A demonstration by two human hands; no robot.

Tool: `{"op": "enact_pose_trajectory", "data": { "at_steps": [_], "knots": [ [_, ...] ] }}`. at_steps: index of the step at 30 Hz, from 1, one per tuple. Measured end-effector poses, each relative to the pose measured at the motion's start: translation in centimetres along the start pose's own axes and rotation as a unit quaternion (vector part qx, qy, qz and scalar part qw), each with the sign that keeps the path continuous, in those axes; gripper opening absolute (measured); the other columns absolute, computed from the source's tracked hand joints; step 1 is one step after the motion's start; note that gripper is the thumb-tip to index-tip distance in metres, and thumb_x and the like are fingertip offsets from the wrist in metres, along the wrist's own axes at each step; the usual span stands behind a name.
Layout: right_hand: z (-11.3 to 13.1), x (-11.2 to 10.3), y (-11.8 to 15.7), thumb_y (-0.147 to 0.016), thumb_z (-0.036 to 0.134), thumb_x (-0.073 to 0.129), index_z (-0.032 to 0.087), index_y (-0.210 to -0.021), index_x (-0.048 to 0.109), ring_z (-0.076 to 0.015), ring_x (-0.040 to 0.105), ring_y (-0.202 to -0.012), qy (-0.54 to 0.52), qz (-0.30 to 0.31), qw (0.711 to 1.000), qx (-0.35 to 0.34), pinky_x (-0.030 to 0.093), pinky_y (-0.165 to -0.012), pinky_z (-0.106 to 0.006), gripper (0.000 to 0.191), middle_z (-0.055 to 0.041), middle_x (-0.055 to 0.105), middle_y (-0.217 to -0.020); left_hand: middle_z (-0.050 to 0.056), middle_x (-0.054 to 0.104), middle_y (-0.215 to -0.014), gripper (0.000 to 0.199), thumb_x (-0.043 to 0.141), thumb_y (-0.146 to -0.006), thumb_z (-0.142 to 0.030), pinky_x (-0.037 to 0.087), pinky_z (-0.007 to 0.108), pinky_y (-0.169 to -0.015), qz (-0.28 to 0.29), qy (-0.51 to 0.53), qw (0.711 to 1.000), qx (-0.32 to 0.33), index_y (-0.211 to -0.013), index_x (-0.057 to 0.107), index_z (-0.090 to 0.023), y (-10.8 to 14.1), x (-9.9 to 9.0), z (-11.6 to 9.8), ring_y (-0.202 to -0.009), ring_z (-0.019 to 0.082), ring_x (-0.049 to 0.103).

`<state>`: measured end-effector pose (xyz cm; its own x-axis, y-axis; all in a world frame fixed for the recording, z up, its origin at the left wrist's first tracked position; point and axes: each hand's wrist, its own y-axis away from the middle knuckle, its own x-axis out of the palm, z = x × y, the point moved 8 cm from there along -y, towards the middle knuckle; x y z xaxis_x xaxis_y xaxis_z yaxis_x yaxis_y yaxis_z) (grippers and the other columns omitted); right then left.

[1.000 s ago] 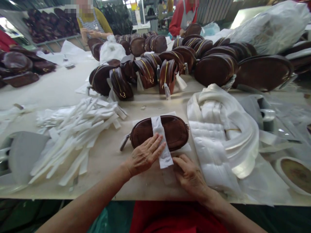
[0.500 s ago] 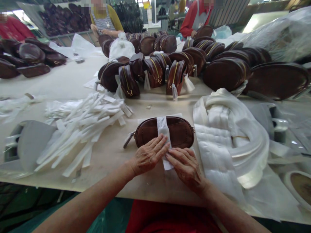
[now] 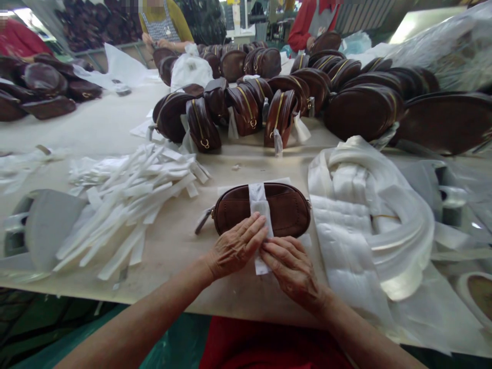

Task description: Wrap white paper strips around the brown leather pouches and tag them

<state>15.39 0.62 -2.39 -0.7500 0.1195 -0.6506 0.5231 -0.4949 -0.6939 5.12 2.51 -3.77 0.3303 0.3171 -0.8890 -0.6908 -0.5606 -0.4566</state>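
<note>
A small oval dark-brown leather bag [image 3: 289, 207] lies in front of me, its zipper pull with a grey wrapping [image 3: 203, 220] at the left end. Across its middle runs a white strip [image 3: 257, 192], whose loose tail hangs past the near edge. My left hand [image 3: 238, 245] lies flat over the strip and the bag's lower edge, fingers stretched out. Beside it, my right hand [image 3: 294, 266] has its fingers together and bent, with the tips on the strip's near part; the thumb is hidden. The fingertips of both hands nearly meet.
Loose white strips [image 3: 126, 205] form a pile at left, beside a grey tape dispenser [image 3: 49, 230]. A bundle of white wrapping material [image 3: 346, 230] lies at right, near another dispenser [image 3: 434, 189]. Several brown bags [image 3: 246, 110] stand in rows beyond. Co-workers [image 3: 167, 28] stand across the table.
My right fingertips have drawn in and bent slightly at the strip. The strip's tail has shifted a little left. My left hand has hardly moved; the view has shifted slightly.
</note>
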Motion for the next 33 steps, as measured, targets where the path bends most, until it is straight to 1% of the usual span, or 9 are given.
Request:
{"op": "enact_pose_trajectory", "data": {
  "at_steps": [3, 7, 13, 18, 21, 24, 25, 29, 33],
  "knots": [
    [0.0, 0.1, 0.0, -0.089, 0.005, 0.045, 0.014, -0.104, 0.065, -0.0177, 0.059, -0.106, 0.006, 0.015, 1.000, -0.027, 0.043, -0.093, -0.034, 0.026, -0.0080, 0.070, -0.103, 0.020, 0.050, -0.128, 0.027, 0.036, -0.091, -0.008, 0.045, 0.041, -0.104, -0.010, 0.017, 1.000, -0.010, -0.116, 0.046, -0.005, 0.2, 0.0, 0.2, -0.136, 0.027, 0.028],
    [0.3, 0.1, -0.2, -0.089, 0.004, 0.044, 0.011, -0.098, 0.066, -0.0184, 0.060, -0.104, 0.030, 0.024, 0.997, -0.060, 0.044, -0.091, -0.033, 0.025, -0.0091, 0.070, -0.101, 0.020, 0.053, -0.122, 0.023, 0.038, -0.091, -0.008, 0.046, 0.040, -0.103, -0.020, 0.028, 0.999, -0.003, -0.111, 0.048, -0.006, 0.1, -0.3, 0.1, -0.135, 0.028, 0.029],
    [0.5, -0.2, -0.4, -0.091, 0.006, 0.039, 0.008, -0.098, 0.066, -0.0195, 0.061, -0.102, 0.069, 0.034, 0.994, -0.081, 0.046, -0.089, -0.033, 0.027, -0.0115, 0.070, -0.098, 0.019, 0.054, -0.123, 0.025, 0.035, -0.092, -0.010, 0.046, 0.041, -0.102, -0.017, 0.037, 0.999, 0.005, -0.114, 0.048, -0.007, 0.0, -0.5, 0.0, -0.135, 0.028, 0.028],
    [0.4, -0.1, 0.0, -0.091, 0.005, 0.042, 0.009, -0.097, 0.066, -0.0205, 0.061, -0.102, 0.068, 0.036, 0.993, -0.092, 0.048, -0.088, -0.035, 0.025, -0.0108, 0.070, -0.099, 0.018, 0.055, -0.123, 0.026, 0.041, -0.092, -0.013, 0.045, 0.041, -0.104, -0.020, 0.052, 0.998, 0.007, -0.116, 0.049, -0.007, 0.1, -0.6, 0.2, -0.134, 0.028, 0.031],
    [0.4, 0.1, 0.4, -0.090, 0.006, 0.045, 0.010, -0.093, 0.067, -0.0209, 0.062, -0.101, 0.063, 0.019, 0.993, -0.094, 0.049, -0.086, -0.036, 0.022, -0.0097, 0.070, -0.098, 0.018, 0.052, -0.127, 0.032, 0.043, -0.089, -0.013, 0.043, 0.042, -0.105, 0.012, 0.112, 0.994, 0.004, -0.120, 0.048, -0.008, 0.1, -0.9, 0.6, -0.134, 0.027, 0.033],
    [0.5, 0.4, 0.9, -0.089, 0.005, 0.046, 0.010, -0.092, 0.067, -0.0218, 0.061, -0.103, 0.065, 0.017, 0.994, -0.091, 0.050, -0.087, -0.037, 0.022, -0.0096, 0.070, -0.100, 0.019, 0.046, -0.133, 0.038, 0.044, -0.087, -0.021, 0.042, 0.045, -0.105, 0.066, 0.199, 0.978, -0.016, -0.123, 0.047, -0.008, 0.0, -1.1, 0.9, -0.134, 0.028, 0.033],
    [0.5, 0.6, 1.1, -0.089, 0.005, 0.046, 0.010, -0.093, 0.067, -0.0221, 0.060, -0.104, 0.066, 0.020, 0.994, -0.089, 0.050, -0.088, -0.038, 0.022, -0.0099, 0.069, -0.102, 0.019, 0.047, -0.132, 0.037, 0.046, -0.088, -0.025, 0.043, 0.045, -0.105, 0.068, 0.214, 0.974, -0.029, -0.122, 0.049, -0.009, -0.1, -1.1, 1.0, -0.133, 0.028, 0.035],
    [0.3, 0.8, 1.5, -0.086, 0.003, 0.048, 0.009, -0.104, 0.065, -0.0230, 0.057, -0.110, 0.062, 0.029, 0.995, -0.076, 0.050, -0.092, -0.039, 0.025, -0.0116, 0.067, -0.107, 0.013, 0.057, -0.120, 0.022, 0.053, -0.090, -0.028, 0.048, 0.040, -0.098, 0.014, 0.178, 0.980, -0.087, -0.106, 0.058, -0.014, -0.5, -1.0, 1.8, -0.123, 0.024, 0.047],
    [0.0, 0.4, 1.4, -0.083, -0.002, 0.043, 0.006, -0.115, 0.060, -0.0224, 0.053, -0.116, 0.008, 0.042, 0.997, -0.057, 0.050, -0.095, -0.038, 0.036, -0.0131, 0.066, -0.110, 0.010, 0.060, -0.113, 0.015, 0.055, -0.089, -0.025, 0.051, 0.038, -0.094, -0.007, 0.141, 0.987, -0.079, -0.099, 0.059, -0.016, -0.7, -0.6, 1.5, -0.117, 0.023, 0.052]
  ]
}}
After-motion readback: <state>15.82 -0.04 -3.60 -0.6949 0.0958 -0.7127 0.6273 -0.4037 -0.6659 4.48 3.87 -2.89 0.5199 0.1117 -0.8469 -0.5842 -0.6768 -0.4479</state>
